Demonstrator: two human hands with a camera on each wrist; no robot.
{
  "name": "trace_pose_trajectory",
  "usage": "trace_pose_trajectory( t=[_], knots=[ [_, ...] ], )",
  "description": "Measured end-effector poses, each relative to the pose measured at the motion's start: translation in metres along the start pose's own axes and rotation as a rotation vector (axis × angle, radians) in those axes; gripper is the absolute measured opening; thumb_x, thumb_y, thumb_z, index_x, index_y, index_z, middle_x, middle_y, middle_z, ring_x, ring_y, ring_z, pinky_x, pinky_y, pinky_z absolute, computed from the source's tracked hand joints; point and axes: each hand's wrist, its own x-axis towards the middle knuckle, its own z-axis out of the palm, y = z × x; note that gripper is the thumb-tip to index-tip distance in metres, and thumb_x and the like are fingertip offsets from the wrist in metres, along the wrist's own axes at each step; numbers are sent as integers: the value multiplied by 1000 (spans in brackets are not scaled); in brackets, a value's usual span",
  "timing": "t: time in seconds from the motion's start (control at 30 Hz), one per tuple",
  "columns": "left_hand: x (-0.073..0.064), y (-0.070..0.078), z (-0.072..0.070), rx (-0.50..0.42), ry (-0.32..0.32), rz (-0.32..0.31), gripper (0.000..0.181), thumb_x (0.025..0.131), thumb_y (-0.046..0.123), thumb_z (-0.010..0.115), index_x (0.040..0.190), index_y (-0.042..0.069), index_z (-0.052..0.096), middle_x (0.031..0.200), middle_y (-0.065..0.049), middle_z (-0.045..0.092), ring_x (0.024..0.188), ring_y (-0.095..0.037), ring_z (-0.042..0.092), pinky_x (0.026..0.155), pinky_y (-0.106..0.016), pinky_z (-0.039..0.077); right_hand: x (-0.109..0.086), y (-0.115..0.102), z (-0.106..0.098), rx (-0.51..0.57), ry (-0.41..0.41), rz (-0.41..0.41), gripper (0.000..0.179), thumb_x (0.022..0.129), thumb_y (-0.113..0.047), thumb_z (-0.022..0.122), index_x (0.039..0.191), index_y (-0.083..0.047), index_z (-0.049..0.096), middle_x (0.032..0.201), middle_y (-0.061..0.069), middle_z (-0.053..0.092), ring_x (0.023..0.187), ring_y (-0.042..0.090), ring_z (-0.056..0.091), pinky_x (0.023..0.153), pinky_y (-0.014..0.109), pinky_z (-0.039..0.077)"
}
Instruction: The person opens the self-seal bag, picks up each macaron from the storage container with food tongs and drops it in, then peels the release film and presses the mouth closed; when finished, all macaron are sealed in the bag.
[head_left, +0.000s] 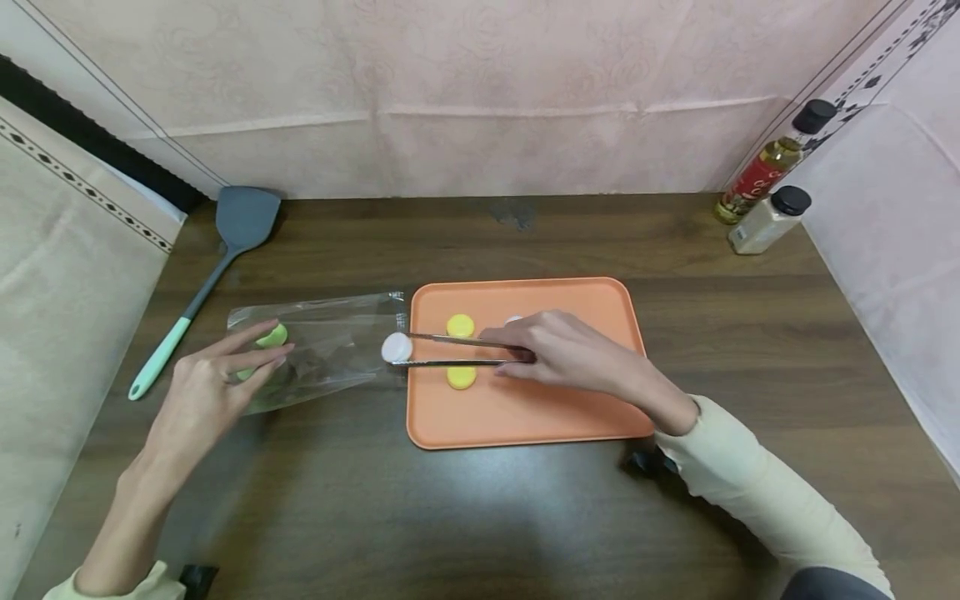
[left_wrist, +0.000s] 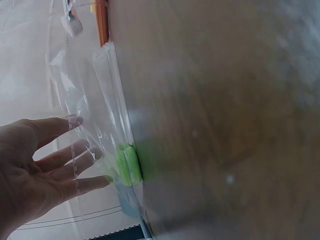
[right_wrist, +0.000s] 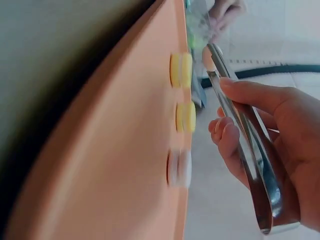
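My right hand (head_left: 558,346) grips metal tongs (right_wrist: 250,145) above the tray. Their tips hold a white macaron (head_left: 397,347) by the right end of a clear plastic bag (head_left: 330,342). Over the bag's left end, my left hand (head_left: 217,379) touches the film with spread, fairly straight fingers. Green macarons (left_wrist: 129,165) lie in the bag near those fingertips. On the orange tray (head_left: 525,421) sit two yellow macarons (head_left: 461,326), partly behind the tongs in the head view. Another white macaron (right_wrist: 179,168) stands on the tray, mostly hidden by my right hand in the head view.
A spatula (head_left: 247,218) with a mint handle lies at the left edge of the wooden table (head_left: 450,517). At the back right corner stand an oil bottle (head_left: 761,175) and a black-capped jar (head_left: 768,221). Light cloth (head_left: 487,100) hangs behind the table.
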Motion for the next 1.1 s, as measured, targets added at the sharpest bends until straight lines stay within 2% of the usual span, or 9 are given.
trace_pose_trajectory(
  t=[0.1, 0.2, 0.3, 0.53, 0.6, 0.77, 0.9, 1.0, 1.1],
  knots=[
    [0, 0, -1, 2, 2, 1, 28, 82, -12, 89, 108, 0, 87, 132, -26, 76, 53, 3, 32, 42, -15, 22, 16, -4, 4, 10, -25, -3, 20, 105, -24, 79, 123, -17, 78, 72, -9, 51, 64, 4, 41, 59, 24, 31],
    [1, 1, -1, 3, 6, 3, 28, 82, -12, 89, 107, 0, 87, 131, -26, 76, 52, 4, 30, 42, -15, 21, 30, -6, 7, 10, -40, -15, 3, 107, -21, 75, 107, -19, 73, 71, -8, 48, 64, 5, 39, 60, 25, 29],
    [1, 1, -2, 2, 8, 0, 28, 82, -12, 89, 107, 0, 87, 130, -26, 76, 51, 7, 27, 41, -15, 21, 44, -7, 10, -1, -56, -32, 14, 107, -18, 73, 97, -20, 64, 70, -7, 45, 64, 5, 36, 60, 25, 27],
    [-1, 2, -4, -3, 6, -11, 26, 83, -13, 89, 106, -1, 87, 131, -27, 76, 49, 10, 22, 41, -16, 23, 67, -11, 15, -15, -112, -47, 6, 106, -19, 74, 103, -18, 70, 70, -6, 50, 65, 6, 41, 59, 24, 30],
    [0, 2, -5, -7, 14, -2, 26, 82, -14, 89, 105, -1, 87, 131, -28, 75, 48, 10, 24, 41, -16, 24, 69, -12, 15, -17, -114, -51, 9, 106, -24, 77, 105, -17, 71, 70, -6, 52, 65, 7, 43, 59, 24, 32],
    [1, 0, -5, -6, 41, 16, 28, 79, -15, 90, 103, -1, 87, 129, -27, 77, 54, 7, 39, 43, -13, 24, 62, -11, 11, -31, -124, -41, 8, 105, -18, 76, 101, -17, 69, 71, -5, 50, 66, 7, 42, 61, 25, 33],
    [2, 0, -7, 2, 40, 9, 27, 80, -14, 90, 103, 0, 88, 129, -25, 77, 58, 5, 43, 43, -13, 24, 59, -11, 8, -34, -135, -33, 6, 104, -18, 77, 106, -17, 72, 71, -5, 48, 66, 7, 42, 61, 25, 32],
    [1, -1, -6, -5, 41, 2, 26, 80, -14, 90, 102, 0, 88, 129, -25, 77, 59, 9, 41, 43, -13, 23, 57, -12, 4, -22, -146, -24, 7, 105, -20, 78, 109, -17, 74, 70, -5, 49, 65, 7, 40, 61, 25, 31],
    [0, -2, -6, -13, 54, 5, 27, 78, -15, 91, 100, 0, 88, 128, -24, 78, 68, 17, 45, 44, -13, 23, 54, -13, 0, -15, -157, -11, 8, 104, -21, 79, 109, -16, 74, 68, -4, 47, 64, 7, 38, 60, 24, 29]
  ],
)
